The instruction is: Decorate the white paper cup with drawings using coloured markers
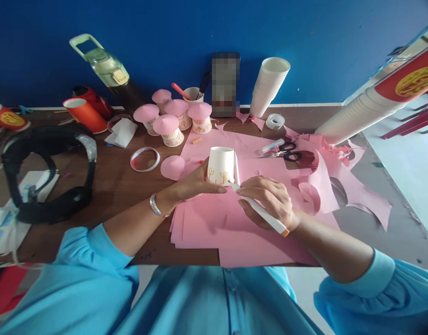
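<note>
Scissors [286, 152] lie beside what looks like tape [275, 121], near stacked cups [269, 86].

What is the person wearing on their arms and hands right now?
Both arms wear bright blue sleeves, gathered with cuffs and pushed up toward the elbows, leaving the forearms bare. The left hand has a silver bracelet at the wrist. The right hand shows no jewellery, and neither hand wears a glove.

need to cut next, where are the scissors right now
In the head view the scissors lie on the pink paper right of the upturned paper cup, beside a glue stick.
</note>
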A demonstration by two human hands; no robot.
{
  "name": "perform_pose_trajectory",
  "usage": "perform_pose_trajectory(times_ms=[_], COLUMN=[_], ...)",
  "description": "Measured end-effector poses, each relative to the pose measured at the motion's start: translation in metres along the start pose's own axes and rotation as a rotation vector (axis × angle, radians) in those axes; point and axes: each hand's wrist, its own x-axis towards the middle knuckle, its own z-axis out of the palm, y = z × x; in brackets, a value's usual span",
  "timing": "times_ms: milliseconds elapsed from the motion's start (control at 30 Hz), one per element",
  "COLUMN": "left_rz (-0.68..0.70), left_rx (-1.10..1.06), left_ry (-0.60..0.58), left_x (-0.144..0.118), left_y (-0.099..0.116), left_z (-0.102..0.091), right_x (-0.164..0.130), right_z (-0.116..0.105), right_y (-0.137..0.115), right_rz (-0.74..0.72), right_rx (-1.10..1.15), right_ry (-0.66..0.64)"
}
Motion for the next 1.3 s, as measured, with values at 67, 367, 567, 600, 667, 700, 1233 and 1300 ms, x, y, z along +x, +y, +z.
perform_pose_trajectory(times_ms=[67, 367, 567, 600, 667, 700, 1233, 1300], left_rz=[0.005, -0.016, 0.062, 0.066, 0.076, 0.082, 0.095, 0.096], left_rx=[0.012, 0.032, 0.043, 0.046, 0.046, 0.044, -0.022, -0.027], left_ry=[-0.014, 0.021, 0.014, 0.014, 0.009, 0.000, -0.060, -0.053], left_x=[0.0001, -0.0001, -0.0036, -0.0039, -0.0039, -0.0038, -0.0029, -0.0029], left_y=[0.0000, 0.0004, 0.0051, 0.0056, 0.0056, 0.0054, -0.0035, -0.0039], left_z=[0.0003, 0.0008, 0.0028, 0.0028, 0.0024, 0.0020, -0.0020, -0.0016], right_x=[-0.0002, 0.0004, 0.0002, 0.0000, -0.0002, -0.0003, 0.0003, 0.0002], right_z=[0.0009, 0.0022, 0.0020, 0.0020, 0.0019, 0.0018, 0.0001, -0.0001], right_y=[-0.0004, -0.0004, -0.0006, -0.0007, -0.0008, -0.0008, 0.0007, 0.0007], right_rz=[0.006, 0.000, -0.006, -0.001, 0.007, 0.009, 0.006, 0.012], right_rx=[0.005, -0.020, -0.014, -0.013, -0.010, -0.007, -0.042, -0.046], right_ry=[-0.009, -0.027, -0.017, -0.014, -0.011, -0.010, 0.001, -0.004])
